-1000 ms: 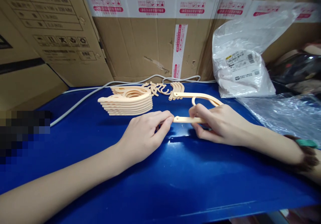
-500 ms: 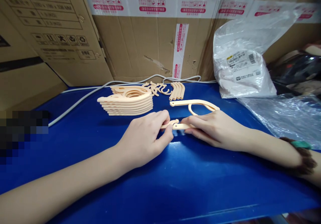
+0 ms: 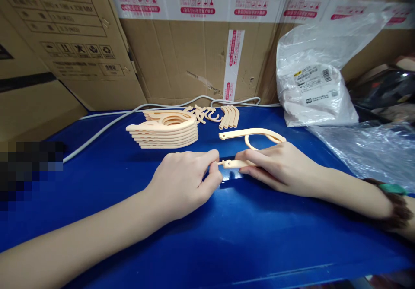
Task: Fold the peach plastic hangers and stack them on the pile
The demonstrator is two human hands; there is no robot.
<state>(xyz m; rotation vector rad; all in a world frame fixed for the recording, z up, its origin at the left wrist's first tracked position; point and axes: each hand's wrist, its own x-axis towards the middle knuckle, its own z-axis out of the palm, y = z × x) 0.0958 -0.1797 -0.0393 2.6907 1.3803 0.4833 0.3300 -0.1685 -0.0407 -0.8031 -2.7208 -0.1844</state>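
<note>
My right hand (image 3: 275, 166) is closed around a cream plastic folding hanger (image 3: 233, 164), whose holed end points left. Its one long arm and curved loop (image 3: 254, 131) stretch out above my knuckles. Between the thumb and fingers of my left hand (image 3: 191, 176) is a small cream hanger hook (image 3: 221, 163), mostly hidden, with its thin tip right by the holed end. Whether the two parts touch, I cannot tell. Behind my left hand lies a neat stack of cream folding hangers (image 3: 164, 135).
Loose hooks (image 3: 212, 115) and several short curved arms (image 3: 230, 117) lie at the back of the blue table (image 3: 207, 246). A white cable (image 3: 106, 129) runs along the cardboard boxes (image 3: 181, 60). A white plastic bag (image 3: 317, 86) and clear wrap (image 3: 372, 150) are at right.
The hook in my left fingers has turned, so its curved part no longer shows and only a thin tip does. My right hand has barely moved.
</note>
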